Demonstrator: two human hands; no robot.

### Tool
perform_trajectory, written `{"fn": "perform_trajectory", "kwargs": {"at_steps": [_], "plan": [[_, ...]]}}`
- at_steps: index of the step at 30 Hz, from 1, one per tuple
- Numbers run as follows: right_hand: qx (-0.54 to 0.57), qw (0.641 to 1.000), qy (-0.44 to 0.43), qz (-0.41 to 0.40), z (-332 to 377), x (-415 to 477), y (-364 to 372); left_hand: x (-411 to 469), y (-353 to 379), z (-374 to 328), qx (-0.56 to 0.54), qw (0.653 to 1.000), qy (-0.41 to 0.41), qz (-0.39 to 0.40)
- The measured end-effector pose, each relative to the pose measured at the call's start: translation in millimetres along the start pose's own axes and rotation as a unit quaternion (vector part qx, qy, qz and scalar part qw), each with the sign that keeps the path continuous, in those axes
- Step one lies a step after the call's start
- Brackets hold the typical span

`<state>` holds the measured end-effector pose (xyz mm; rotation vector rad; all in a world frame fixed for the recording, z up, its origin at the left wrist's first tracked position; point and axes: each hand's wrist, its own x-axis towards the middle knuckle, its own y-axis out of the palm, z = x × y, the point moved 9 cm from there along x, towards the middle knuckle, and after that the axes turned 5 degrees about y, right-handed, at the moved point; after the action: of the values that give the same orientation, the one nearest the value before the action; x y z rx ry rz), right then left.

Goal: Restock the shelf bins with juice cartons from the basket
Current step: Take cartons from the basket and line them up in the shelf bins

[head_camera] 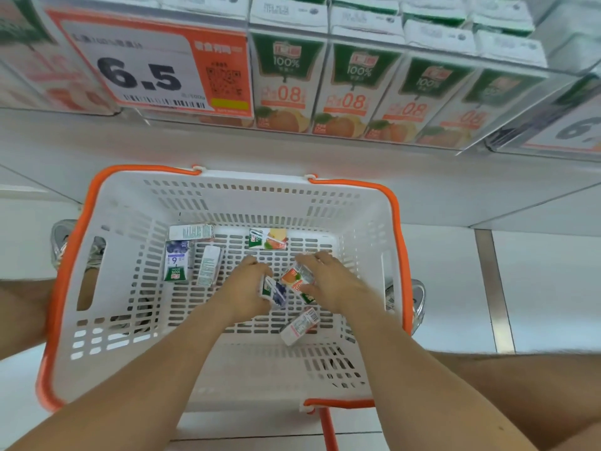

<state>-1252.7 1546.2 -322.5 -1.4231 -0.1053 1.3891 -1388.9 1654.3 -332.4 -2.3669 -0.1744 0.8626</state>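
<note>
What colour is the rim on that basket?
Orange rim, white basket walls; head view shows it best.

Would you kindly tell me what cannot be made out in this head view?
Head view: whether the right hand grips the orange carton; its fingers cover it.
Blueberry carton front: partly hidden by the left hand holding it.
Right price tag: cut off by the frame edge.
Shelf cartons' small print: blurred.

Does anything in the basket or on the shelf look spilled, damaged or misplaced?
Nothing looks spilled or damaged. The loose cartons in the basket lie flat at mixed angles, such as the blueberry carton at left, whereas the shelf cartons stand in neat rows.
</note>
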Motion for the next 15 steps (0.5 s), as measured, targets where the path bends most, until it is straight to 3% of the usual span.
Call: {"fn": "perform_trajectory", "kwargs": {"at_steps": [6,11,15], "plan": [[-0.208,0.978,-0.012,-0.029,25,9,2,-7,-20,10,0.015,0.998,-0.018,-0.059],[-0.304,0.952,0.002,-0.012,37,12,14,-14,-26,20,0.036,0.998,-0.015,-0.041],[-0.373,0.924,-0.069,-0.051,66,6,17,-20,-37,24,0.014,0.999,-0.027,-0.04]]}}
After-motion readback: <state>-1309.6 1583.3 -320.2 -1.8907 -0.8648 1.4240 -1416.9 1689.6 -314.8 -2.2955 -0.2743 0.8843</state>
